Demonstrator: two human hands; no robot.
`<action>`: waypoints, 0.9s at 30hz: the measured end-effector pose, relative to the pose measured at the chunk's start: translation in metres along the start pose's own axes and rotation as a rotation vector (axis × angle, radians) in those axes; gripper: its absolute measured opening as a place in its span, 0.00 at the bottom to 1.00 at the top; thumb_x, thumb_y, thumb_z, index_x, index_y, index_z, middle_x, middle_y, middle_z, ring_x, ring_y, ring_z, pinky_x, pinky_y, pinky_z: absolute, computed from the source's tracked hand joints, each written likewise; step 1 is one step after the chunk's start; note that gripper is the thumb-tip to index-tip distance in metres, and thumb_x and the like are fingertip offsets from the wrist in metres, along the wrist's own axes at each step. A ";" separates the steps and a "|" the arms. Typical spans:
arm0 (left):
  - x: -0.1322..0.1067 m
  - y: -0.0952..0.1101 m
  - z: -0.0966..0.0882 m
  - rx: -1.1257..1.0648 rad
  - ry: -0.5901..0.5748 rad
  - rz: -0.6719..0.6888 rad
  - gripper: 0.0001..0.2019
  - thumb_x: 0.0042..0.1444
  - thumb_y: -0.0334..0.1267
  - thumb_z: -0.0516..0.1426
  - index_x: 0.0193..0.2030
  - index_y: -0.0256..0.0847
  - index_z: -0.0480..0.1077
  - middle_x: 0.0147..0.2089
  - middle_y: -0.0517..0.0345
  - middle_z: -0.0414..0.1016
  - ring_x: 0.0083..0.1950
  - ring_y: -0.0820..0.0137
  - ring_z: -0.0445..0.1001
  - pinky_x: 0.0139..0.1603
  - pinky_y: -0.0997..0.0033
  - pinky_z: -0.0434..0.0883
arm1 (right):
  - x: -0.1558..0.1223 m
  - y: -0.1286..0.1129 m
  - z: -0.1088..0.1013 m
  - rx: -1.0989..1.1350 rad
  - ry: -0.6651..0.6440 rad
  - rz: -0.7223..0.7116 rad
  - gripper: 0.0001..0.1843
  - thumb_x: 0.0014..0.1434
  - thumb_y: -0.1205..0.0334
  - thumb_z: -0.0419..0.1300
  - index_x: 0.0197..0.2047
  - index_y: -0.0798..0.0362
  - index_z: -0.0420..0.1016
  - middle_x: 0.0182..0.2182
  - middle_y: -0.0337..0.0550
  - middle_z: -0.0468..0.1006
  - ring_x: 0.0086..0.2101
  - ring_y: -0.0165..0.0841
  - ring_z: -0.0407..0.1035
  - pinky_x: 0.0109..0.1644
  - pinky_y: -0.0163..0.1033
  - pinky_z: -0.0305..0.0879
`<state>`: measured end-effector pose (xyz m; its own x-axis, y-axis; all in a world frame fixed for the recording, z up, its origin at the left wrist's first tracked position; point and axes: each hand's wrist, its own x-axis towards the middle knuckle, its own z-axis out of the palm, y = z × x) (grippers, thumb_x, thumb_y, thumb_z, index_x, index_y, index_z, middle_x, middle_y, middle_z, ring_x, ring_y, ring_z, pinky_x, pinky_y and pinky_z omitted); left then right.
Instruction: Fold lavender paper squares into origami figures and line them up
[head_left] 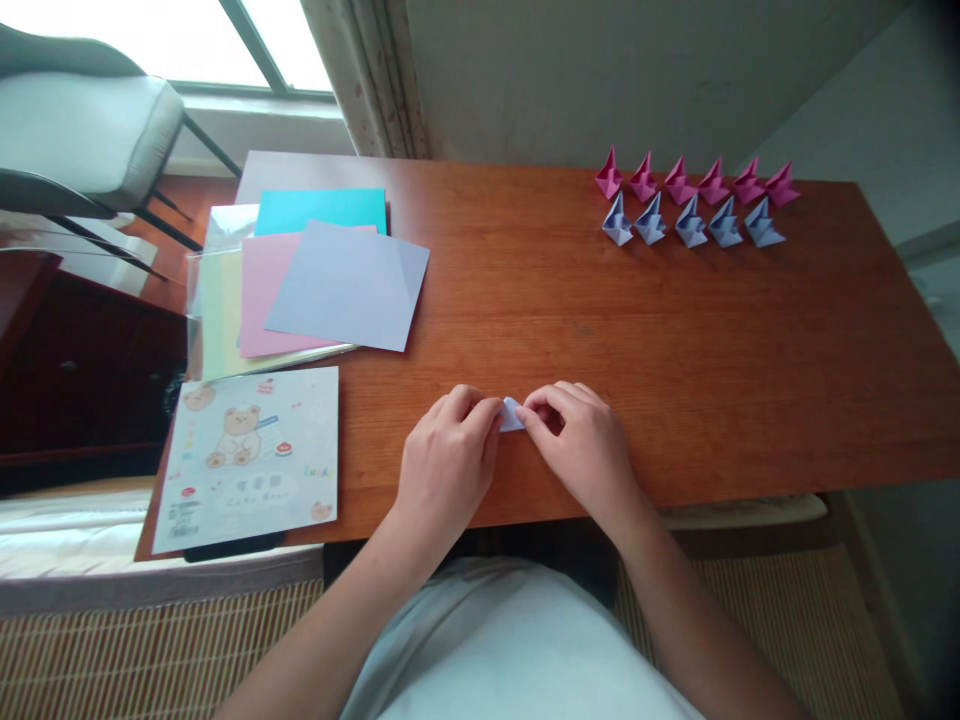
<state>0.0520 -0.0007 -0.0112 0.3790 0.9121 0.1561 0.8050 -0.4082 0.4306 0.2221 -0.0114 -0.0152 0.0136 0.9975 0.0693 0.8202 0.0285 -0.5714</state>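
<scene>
Near the front edge of the wooden table, a small folded piece of pale lavender paper (511, 414) is pinched between both hands. My left hand (454, 440) grips its left side, thumb and fingertips pressed together. On the right side, my right hand (579, 432) has thumb and forefinger closed on the paper. Fingers cover both ends of the piece, so only its pointed middle shows. Two rows of finished paper figures stand at the back right: several pink folded figures (679, 183) behind several lavender folded figures (690, 222).
Loose lavender paper (349, 285), pink paper (262, 270) and a teal sheet (322, 208) overlap at the table's left. In front of them lies a bear-printed pad (255, 460), over the left edge. A chair (82, 130) stands beyond the wooden table (517, 290).
</scene>
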 end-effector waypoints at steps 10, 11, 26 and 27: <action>-0.003 -0.001 0.004 -0.008 0.015 0.019 0.08 0.68 0.33 0.53 0.43 0.41 0.74 0.41 0.53 0.75 0.40 0.65 0.73 0.41 0.66 0.70 | -0.002 -0.001 0.002 0.016 0.024 -0.013 0.08 0.63 0.61 0.66 0.31 0.48 0.74 0.28 0.38 0.78 0.33 0.36 0.69 0.38 0.41 0.61; -0.003 -0.001 0.005 -0.008 0.019 0.021 0.08 0.68 0.32 0.53 0.44 0.41 0.74 0.42 0.53 0.75 0.41 0.65 0.73 0.41 0.66 0.70 | -0.002 -0.001 0.003 0.019 0.034 -0.014 0.08 0.63 0.60 0.65 0.31 0.48 0.74 0.29 0.39 0.78 0.34 0.36 0.69 0.38 0.41 0.61; 0.001 0.002 0.003 -0.033 -0.037 -0.020 0.07 0.66 0.30 0.53 0.44 0.40 0.73 0.41 0.53 0.75 0.42 0.63 0.73 0.43 0.64 0.71 | -0.003 -0.003 0.007 -0.001 0.064 -0.053 0.08 0.66 0.61 0.62 0.33 0.48 0.74 0.33 0.42 0.79 0.37 0.39 0.68 0.41 0.43 0.62; 0.001 0.002 0.003 -0.028 -0.039 -0.018 0.07 0.66 0.30 0.53 0.44 0.40 0.72 0.41 0.53 0.75 0.42 0.63 0.73 0.44 0.64 0.71 | -0.003 -0.003 0.007 -0.005 0.060 -0.049 0.08 0.66 0.61 0.62 0.33 0.48 0.74 0.33 0.42 0.79 0.37 0.39 0.68 0.41 0.43 0.62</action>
<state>0.0550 -0.0007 -0.0127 0.3824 0.9170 0.1134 0.7989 -0.3898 0.4580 0.2158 -0.0139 -0.0199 0.0079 0.9893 0.1459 0.8234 0.0764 -0.5624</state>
